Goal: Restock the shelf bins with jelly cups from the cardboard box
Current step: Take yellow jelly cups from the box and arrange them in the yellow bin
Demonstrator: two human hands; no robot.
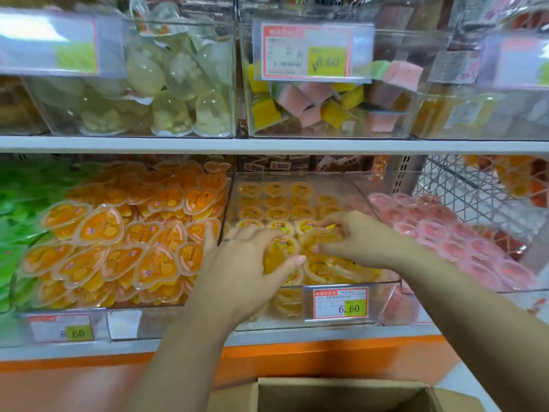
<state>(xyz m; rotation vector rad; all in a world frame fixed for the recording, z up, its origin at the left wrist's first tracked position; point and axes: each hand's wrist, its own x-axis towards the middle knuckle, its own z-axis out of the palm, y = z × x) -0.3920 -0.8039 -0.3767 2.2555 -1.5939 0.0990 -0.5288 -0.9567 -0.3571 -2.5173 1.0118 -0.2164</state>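
Both my hands reach into a clear plastic bin (347, 284) on the lower shelf, partly filled with round orange jelly cups (276, 214) laid in rows. My left hand (249, 257) is over the front left cups, its fingers and thumb curled round one orange cup (285, 248). My right hand (353, 233) pinches another orange jelly cup (322, 237) just above the pile. An open cardboard box (341, 392) sits below the shelf at the bottom edge; its contents are hidden.
Left of this bin is a bin heaped with heart-shaped orange jelly cups (118, 242), then green ones (15, 218). Pink cups (445, 242) fill the bin to the right. The upper shelf (267, 144) holds clear bins of pale domed jellies and coloured cubes. Price tags hang on the fronts.
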